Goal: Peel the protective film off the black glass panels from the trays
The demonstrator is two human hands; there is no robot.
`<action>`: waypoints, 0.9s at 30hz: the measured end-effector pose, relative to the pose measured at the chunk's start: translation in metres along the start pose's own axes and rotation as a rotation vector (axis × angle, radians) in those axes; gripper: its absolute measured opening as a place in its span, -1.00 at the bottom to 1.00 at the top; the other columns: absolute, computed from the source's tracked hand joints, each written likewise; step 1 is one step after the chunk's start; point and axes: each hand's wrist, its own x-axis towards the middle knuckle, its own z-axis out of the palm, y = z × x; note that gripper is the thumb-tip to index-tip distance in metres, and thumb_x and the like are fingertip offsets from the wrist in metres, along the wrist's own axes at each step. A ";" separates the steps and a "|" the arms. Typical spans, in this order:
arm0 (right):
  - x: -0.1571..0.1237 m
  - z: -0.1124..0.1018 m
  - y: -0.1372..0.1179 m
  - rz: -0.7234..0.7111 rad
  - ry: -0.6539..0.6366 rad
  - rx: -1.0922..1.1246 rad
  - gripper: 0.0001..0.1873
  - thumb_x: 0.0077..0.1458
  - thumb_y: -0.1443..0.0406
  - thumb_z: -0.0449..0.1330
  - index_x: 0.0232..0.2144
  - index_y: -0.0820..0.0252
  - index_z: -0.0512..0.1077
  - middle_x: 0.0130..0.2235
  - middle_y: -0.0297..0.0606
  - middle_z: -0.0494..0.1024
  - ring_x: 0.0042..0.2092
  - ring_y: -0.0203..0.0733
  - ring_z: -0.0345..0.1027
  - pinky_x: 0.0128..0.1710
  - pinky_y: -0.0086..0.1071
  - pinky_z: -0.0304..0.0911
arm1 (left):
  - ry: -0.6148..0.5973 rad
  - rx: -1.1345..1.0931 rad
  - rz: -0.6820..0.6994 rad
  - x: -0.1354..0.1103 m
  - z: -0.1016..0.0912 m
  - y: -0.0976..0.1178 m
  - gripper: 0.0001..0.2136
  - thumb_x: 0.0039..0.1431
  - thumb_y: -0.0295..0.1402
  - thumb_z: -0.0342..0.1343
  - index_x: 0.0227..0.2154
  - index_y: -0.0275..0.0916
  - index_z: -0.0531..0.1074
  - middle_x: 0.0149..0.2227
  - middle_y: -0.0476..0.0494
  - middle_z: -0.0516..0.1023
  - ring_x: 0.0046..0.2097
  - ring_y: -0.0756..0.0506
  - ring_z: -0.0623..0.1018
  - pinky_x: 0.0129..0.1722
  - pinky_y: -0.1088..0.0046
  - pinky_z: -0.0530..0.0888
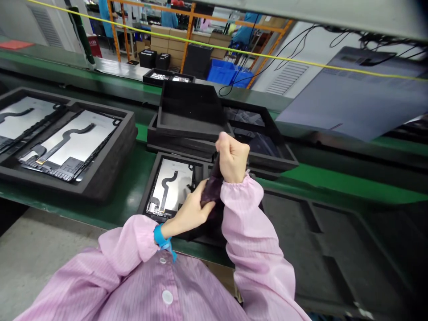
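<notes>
My right hand is closed in a fist around the upper end of a dark purple cloth. Lower down, my left hand pinches the same cloth between thumb and fingers. The cloth looks bunched and stretched between both hands. Beneath them lies a black foam tray. In its left compartment sits a tablet screen panel, silvery back up, with a curved black flex cable on it. My hands, sleeve and the cloth hide much of the right compartment.
At left, a thick foam tray holds two similar panels. Behind my hands are stacked foam trays and another tray with dark panels. A foam tray stands at right. A yellow cord crosses overhead.
</notes>
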 end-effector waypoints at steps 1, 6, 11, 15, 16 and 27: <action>0.001 0.001 -0.006 -0.034 -0.019 0.003 -0.38 0.24 -0.11 -0.20 -0.63 0.16 0.25 -0.60 -0.36 0.26 -0.55 -0.34 0.15 -0.45 -0.40 0.07 | 0.064 -0.055 -0.002 -0.005 -0.007 0.001 -0.51 0.15 -0.38 0.09 0.16 -0.30 0.24 0.12 -0.28 0.45 0.13 -0.22 0.45 0.15 0.22 0.36; -0.006 -0.009 0.005 -0.060 -0.092 -0.211 -0.44 0.27 -0.02 -0.16 -0.36 0.19 0.48 -0.37 -0.19 0.55 -0.31 -0.16 0.43 -0.26 -0.31 0.28 | 0.222 -0.159 -0.098 -0.026 -0.054 0.010 -0.40 0.05 -0.26 0.21 0.15 -0.33 0.23 0.17 -0.31 0.39 0.21 -0.27 0.36 0.23 0.17 0.26; -0.031 -0.009 0.008 -0.103 0.099 -0.355 -0.60 0.28 0.16 -0.07 -0.27 0.24 0.51 -0.28 -0.10 0.62 -0.26 -0.10 0.51 -0.21 -0.27 0.37 | 0.291 -0.199 -0.166 -0.038 -0.069 0.025 -0.30 0.03 -0.27 0.24 0.23 -0.32 0.15 0.25 -0.26 0.30 0.27 -0.25 0.28 0.27 0.23 0.19; -0.049 -0.018 -0.013 -0.261 0.236 -0.400 -0.83 0.18 0.33 0.10 -0.37 0.18 0.49 -0.19 -0.14 0.61 -0.09 -0.02 0.49 -0.07 -0.14 0.35 | 0.264 -0.266 -0.213 -0.040 -0.065 0.033 -0.35 0.04 -0.29 0.24 0.20 -0.32 0.21 0.19 -0.25 0.39 0.22 -0.25 0.35 0.23 0.24 0.26; -0.054 -0.023 -0.017 -0.313 0.207 -0.333 -0.88 0.14 0.37 0.14 -0.40 0.16 0.48 -0.14 -0.16 0.60 -0.02 0.00 0.46 -0.03 -0.10 0.33 | 0.270 -0.283 -0.224 -0.040 -0.065 0.036 -0.37 0.04 -0.30 0.24 0.19 -0.31 0.23 0.19 -0.25 0.38 0.22 -0.25 0.35 0.24 0.25 0.26; -0.099 -0.080 -0.028 -0.225 -0.090 0.563 -0.74 0.03 0.22 0.00 -0.67 0.03 0.20 -0.52 -0.34 0.52 -0.44 -0.04 0.39 -0.14 0.01 0.33 | 0.212 -0.380 -0.159 -0.060 -0.078 0.055 -0.12 -0.03 -0.40 0.31 0.33 -0.06 -0.02 0.37 -0.06 0.04 0.38 -0.23 0.00 0.34 0.26 0.05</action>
